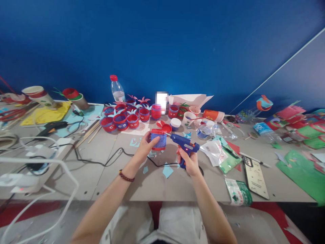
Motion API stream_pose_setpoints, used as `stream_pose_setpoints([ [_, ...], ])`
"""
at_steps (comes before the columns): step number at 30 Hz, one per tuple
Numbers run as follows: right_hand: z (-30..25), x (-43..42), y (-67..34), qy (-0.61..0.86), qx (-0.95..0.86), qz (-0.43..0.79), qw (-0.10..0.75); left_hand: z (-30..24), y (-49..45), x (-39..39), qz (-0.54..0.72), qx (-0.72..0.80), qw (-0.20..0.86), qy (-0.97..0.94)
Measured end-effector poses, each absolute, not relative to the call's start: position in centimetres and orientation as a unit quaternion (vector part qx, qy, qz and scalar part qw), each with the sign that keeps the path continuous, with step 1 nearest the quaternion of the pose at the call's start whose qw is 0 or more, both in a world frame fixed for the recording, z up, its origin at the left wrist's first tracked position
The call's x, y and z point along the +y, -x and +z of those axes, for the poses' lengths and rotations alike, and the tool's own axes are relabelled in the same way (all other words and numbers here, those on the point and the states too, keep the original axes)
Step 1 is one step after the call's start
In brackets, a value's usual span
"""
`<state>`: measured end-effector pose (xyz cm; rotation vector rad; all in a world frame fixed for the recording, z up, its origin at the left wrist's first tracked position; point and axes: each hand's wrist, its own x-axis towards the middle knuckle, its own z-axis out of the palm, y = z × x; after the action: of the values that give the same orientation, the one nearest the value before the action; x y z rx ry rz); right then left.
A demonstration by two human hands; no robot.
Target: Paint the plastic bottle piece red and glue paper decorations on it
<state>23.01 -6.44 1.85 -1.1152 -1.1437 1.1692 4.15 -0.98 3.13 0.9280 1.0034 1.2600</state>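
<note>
My left hand [148,144] is closed around the side of a blue paper cup [158,141] with red bands at its rim and base. In my right hand [189,159] is a blue hot glue gun [185,142], gripped by its handle, with a small red light showing on its body. Its nozzle points left and sits at the cup's upper right edge; whether it touches I cannot tell. Just behind the cup lie a red lid or dish [167,128] and a small white-topped round container [175,123].
Several red and blue cups with eyes [120,121] stand behind to the left, near a clear bottle [117,89]. A black cord [101,164] crosses the table among blue paper scraps [167,170]. At right lie a phone [256,178] and a green packet [238,192].
</note>
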Motion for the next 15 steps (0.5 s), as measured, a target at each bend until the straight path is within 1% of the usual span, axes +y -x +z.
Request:
stream_pose_setpoints([
  [15,1.8,-6.42,-22.95,0.472,-0.473,0.492,0.558,3.13,-4.1,-1.0,0.539,0.438,0.593,-0.408],
])
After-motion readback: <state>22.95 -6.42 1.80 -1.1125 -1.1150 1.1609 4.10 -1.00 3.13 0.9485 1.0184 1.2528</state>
